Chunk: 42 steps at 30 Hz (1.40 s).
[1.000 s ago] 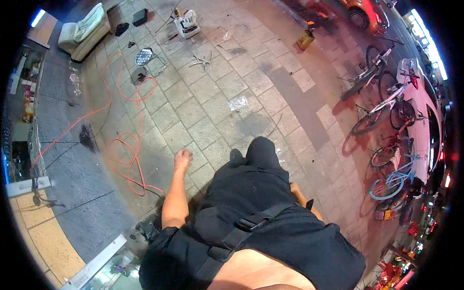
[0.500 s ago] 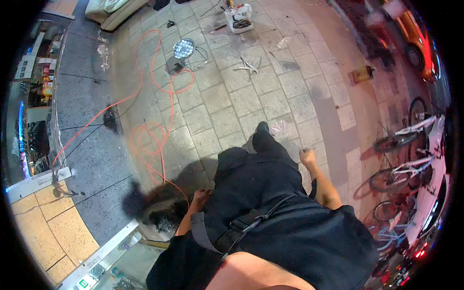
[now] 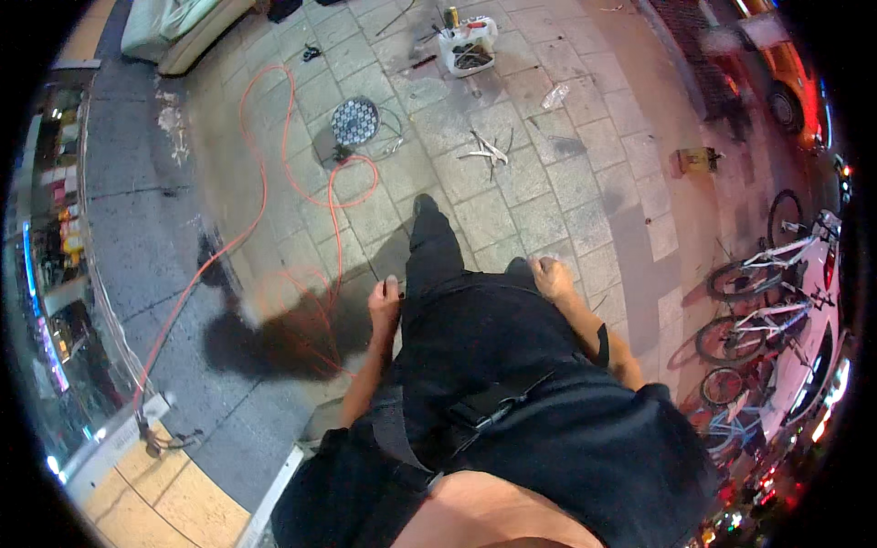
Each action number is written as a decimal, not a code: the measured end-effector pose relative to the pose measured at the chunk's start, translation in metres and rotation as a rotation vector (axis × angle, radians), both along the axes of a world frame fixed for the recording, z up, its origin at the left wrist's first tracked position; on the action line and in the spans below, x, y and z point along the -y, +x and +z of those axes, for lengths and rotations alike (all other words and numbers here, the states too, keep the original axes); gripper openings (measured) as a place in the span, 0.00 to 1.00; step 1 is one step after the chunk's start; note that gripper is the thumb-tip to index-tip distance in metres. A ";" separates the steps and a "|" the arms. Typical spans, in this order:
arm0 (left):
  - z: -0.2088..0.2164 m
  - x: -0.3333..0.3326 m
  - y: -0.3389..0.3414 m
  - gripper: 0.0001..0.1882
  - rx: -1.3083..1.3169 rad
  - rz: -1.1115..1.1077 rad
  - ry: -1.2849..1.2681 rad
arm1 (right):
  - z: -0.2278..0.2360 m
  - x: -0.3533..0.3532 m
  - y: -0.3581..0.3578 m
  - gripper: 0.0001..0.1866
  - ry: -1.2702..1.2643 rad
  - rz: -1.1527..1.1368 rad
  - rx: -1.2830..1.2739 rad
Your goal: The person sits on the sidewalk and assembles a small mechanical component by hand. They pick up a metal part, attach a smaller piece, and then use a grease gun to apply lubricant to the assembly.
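Note:
My left hand (image 3: 385,300) hangs beside my left thigh with its fingers curled in. A thin dark line shows at its fingertips, and I cannot make out what it holds. On the other side, my right hand (image 3: 553,277) is closed in front of my right thigh, and anything inside it is hidden. Both hands are off the ground. Ahead on the paving lie a round light with many lenses (image 3: 354,121) and a few metal hand tools (image 3: 491,154), crossed over each other. An orange cord (image 3: 337,242) runs in loops to the left of my legs.
A white cut-open container (image 3: 471,60) holds tools at the far side. A yellowish box (image 3: 698,161) stands to the right, and bicycles (image 3: 744,329) lean by a pale car (image 3: 804,365). A sofa (image 3: 174,32) is far left. Grey slabs (image 3: 137,237) border a glass-fronted display.
I have stepped forward, with my left foot now ahead. My left hand has swung forward, and my right hand has come in toward my thigh.

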State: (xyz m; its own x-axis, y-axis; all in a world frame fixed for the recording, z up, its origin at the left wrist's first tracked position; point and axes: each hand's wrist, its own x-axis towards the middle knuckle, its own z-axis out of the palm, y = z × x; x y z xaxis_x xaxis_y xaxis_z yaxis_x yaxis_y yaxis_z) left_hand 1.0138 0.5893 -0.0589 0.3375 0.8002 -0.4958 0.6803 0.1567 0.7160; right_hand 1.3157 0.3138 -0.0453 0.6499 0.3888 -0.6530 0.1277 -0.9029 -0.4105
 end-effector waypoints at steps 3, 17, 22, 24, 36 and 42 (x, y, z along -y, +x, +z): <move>0.009 -0.071 0.070 0.19 0.031 -0.295 -0.006 | 0.002 -0.031 -0.008 0.32 -0.019 -0.033 0.088; 0.035 -0.202 0.275 0.23 -0.149 -1.006 -0.013 | 0.065 -0.121 0.059 0.34 0.268 -0.821 -0.830; 0.130 -0.247 0.328 0.24 -0.173 -1.064 -0.392 | 0.052 -0.134 0.062 0.28 0.315 -0.869 -0.875; 0.122 -0.274 0.341 0.23 -0.212 -0.966 -0.558 | 0.037 -0.151 0.061 0.26 0.317 -0.927 -0.888; -0.265 -0.474 0.433 0.23 -0.958 -1.558 0.017 | -0.119 -0.259 0.129 0.20 0.481 -1.629 -0.662; -0.407 -0.507 0.451 0.24 -0.770 -2.288 0.530 | -0.222 -0.272 0.189 0.15 0.522 -1.483 -0.525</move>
